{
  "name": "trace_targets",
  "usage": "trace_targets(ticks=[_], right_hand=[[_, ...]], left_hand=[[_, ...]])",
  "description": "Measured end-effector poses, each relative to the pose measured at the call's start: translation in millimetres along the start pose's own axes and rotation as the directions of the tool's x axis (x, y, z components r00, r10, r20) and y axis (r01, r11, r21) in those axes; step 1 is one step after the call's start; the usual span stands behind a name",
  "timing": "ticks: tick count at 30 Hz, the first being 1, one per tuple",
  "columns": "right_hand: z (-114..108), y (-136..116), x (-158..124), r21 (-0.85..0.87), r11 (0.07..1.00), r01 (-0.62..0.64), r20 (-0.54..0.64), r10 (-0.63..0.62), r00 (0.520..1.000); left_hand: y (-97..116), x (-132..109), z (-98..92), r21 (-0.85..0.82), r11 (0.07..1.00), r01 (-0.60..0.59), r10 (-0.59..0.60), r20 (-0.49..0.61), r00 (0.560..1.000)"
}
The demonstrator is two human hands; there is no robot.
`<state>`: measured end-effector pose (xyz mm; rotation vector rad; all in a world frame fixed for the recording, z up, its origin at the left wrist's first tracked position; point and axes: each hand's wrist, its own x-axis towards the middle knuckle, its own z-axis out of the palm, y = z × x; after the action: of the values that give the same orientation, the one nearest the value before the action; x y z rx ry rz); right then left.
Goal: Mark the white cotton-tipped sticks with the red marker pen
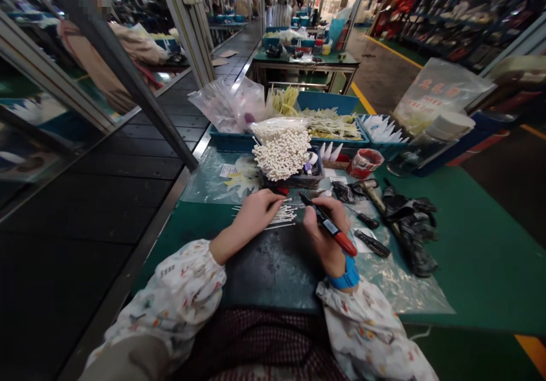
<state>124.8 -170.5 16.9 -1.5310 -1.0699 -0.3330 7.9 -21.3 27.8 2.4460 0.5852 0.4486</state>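
Note:
My right hand [326,227] is closed around a black marker [330,227] with a red end. Its dark tip points up and left, toward my other hand. Between the fingertips of my left hand [256,213] is a small red marker cap [281,190], partly hidden. Thin white sticks with round heads [286,215] lie loose on the table beneath and beside my left hand. Just beyond the hands, a thick bundle of similar white-headed sticks [281,156] rests in a clear bag on a dark tray [294,182].
Screwdrivers [372,243], black gloves [412,227] and a red-and-white cup [365,164] are on the right. Blue bins [333,103] with yellowish strips and white cones stand behind, near a clear bottle [429,145]. A metal post [140,79] and dark conveyor [81,222] border the left.

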Motion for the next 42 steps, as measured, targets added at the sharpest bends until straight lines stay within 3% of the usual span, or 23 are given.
trace_targets(ticks=[5, 8, 10, 13, 16, 18, 23, 31, 38, 42], right_hand=[[1.5, 6.2, -1.5, 0.004, 0.999, -0.04, 0.002, 0.04, 0.999], [1.3, 6.8, -2.3, 0.0, 0.998, -0.055, 0.01, 0.055, 0.998], [0.9, 6.0, -2.2, -0.004, 0.999, -0.053, 0.002, 0.053, 0.999], [0.2, 3.9, -1.6, 0.003, 0.999, -0.049, -0.001, 0.049, 0.999], [-0.5, 2.9, -1.6, 0.026, 0.998, -0.051, 0.012, 0.051, 0.999], [-0.3, 3.8, -2.1, 0.042, 0.998, -0.037, 0.014, 0.036, 0.999], [1.1, 6.6, -2.7, 0.069, 0.998, 0.009, 0.018, -0.01, 1.0], [-1.5, -5.4, 1.2, 0.087, 0.994, 0.065, 0.068, -0.071, 0.995], [-3.9, -9.2, 1.4, 0.13, 0.985, 0.113, 0.07, -0.123, 0.99], [-4.4, -4.8, 2.5, 0.15, 0.974, 0.167, 0.01, -0.171, 0.985]], left_hand=[[2.3, -3.0, 9.3, 0.237, 0.971, -0.021, -0.023, 0.182, 0.983], [-2.7, -3.1, 4.0, 0.266, 0.964, -0.001, -0.049, 0.18, 0.982], [-15.5, 1.9, -5.8, 0.241, 0.969, 0.056, -0.087, 0.121, 0.989], [-47.9, 21.2, -24.7, 0.038, 0.98, 0.195, -0.191, -0.077, 0.978], [-79.8, 52.4, -37.9, -0.31, 0.926, 0.214, -0.3, -0.266, 0.916], [-92.2, 75.2, -40.7, -0.41, 0.898, 0.162, -0.299, -0.294, 0.908], [-97.2, 113.9, -35.7, -0.569, 0.822, 0.029, -0.202, -0.244, 0.948], [-103.2, 116.6, -27.0, -0.673, 0.736, -0.07, -0.16, -0.274, 0.948], [-99.1, 112.8, -12.2, -0.723, 0.672, -0.158, -0.268, -0.436, 0.859], [-94.6, 110.1, -10.4, -0.756, 0.633, -0.164, -0.334, -0.459, 0.823]])
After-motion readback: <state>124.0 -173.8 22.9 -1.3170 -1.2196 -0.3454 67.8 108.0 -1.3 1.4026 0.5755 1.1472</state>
